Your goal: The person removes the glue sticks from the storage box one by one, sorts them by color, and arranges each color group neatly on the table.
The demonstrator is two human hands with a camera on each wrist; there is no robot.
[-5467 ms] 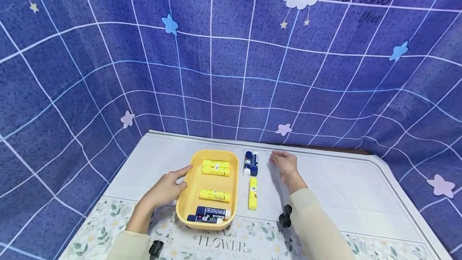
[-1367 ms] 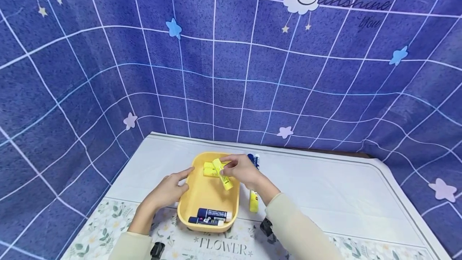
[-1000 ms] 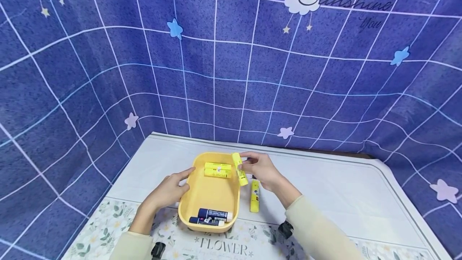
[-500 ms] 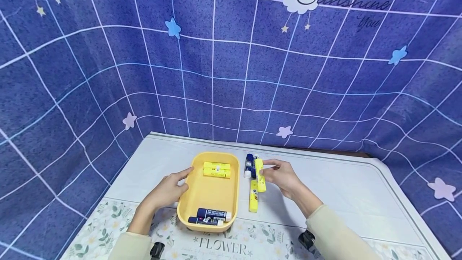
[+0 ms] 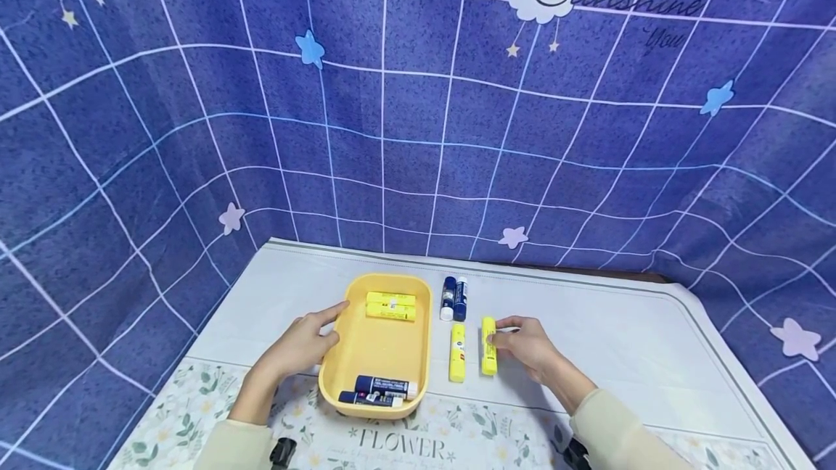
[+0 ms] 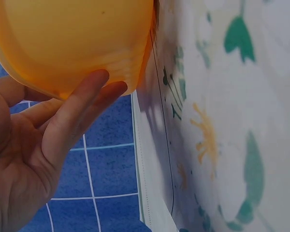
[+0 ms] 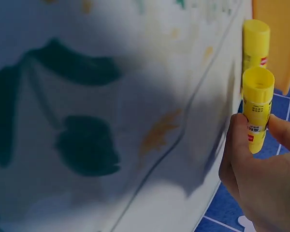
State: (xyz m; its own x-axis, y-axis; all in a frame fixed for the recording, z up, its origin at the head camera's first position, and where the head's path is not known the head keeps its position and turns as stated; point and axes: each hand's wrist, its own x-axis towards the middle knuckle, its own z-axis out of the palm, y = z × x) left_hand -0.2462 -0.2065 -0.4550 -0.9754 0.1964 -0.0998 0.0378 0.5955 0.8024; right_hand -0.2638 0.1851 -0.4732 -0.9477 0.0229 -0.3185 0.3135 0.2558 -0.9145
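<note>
My right hand (image 5: 527,345) pinches a yellow glue stick (image 5: 488,346) between thumb and fingers. The stick is at the table, just right of another yellow glue stick (image 5: 458,352); in the right wrist view its round end (image 7: 258,79) faces the camera. Behind them, two dark blue glue sticks (image 5: 453,299) lie side by side. A yellow tray (image 5: 349,354) holds two yellow glue sticks (image 5: 390,306) at the far end and two dark blue ones (image 5: 382,386) at the near end. My left hand (image 5: 302,343) touches the tray's left side with extended fingers.
A white tablecloth (image 5: 620,339) with a floral printed front strip covers the table. Behind and beside it hangs a blue gridded curtain (image 5: 418,107), and the table's far edge runs along its foot.
My right hand has taken the yellow glue stick from the tray, carried it right over the rim and lowered it beside the other yellow stick. My left hand has stayed at the tray.
</note>
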